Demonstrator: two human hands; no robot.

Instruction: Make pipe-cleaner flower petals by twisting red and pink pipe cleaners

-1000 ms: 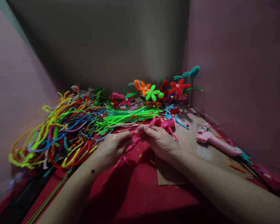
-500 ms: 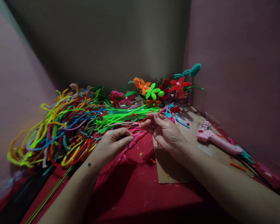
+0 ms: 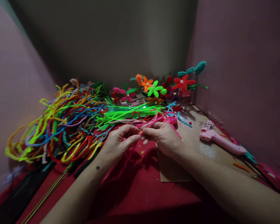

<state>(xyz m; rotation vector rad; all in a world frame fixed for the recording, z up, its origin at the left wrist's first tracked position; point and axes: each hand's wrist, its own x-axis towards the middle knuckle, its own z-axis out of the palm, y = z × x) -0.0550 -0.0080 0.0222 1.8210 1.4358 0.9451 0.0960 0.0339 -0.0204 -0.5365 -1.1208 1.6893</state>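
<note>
My left hand (image 3: 118, 143) and my right hand (image 3: 162, 137) meet at the fingertips over a red cloth (image 3: 140, 193). Both pinch a pink pipe cleaner (image 3: 159, 119) that runs up and right from the pinch; its lower part trails down under my left hand. Just behind the hands lies a bundle of straight neon-green pipe cleaners (image 3: 128, 112). A big tangle of mixed-colour pipe cleaners (image 3: 56, 124) spreads to the left.
Finished pipe-cleaner flowers (image 3: 154, 88) in orange, green, red and pink stand at the back near the corner. A pink glue gun (image 3: 220, 141) lies on a cardboard sheet (image 3: 193, 137) to the right. Walls close in on three sides.
My right hand came down from its raised position and back toward my left hand, so the fingertips now meet on the pink pipe cleaner. The view shifted slightly.
</note>
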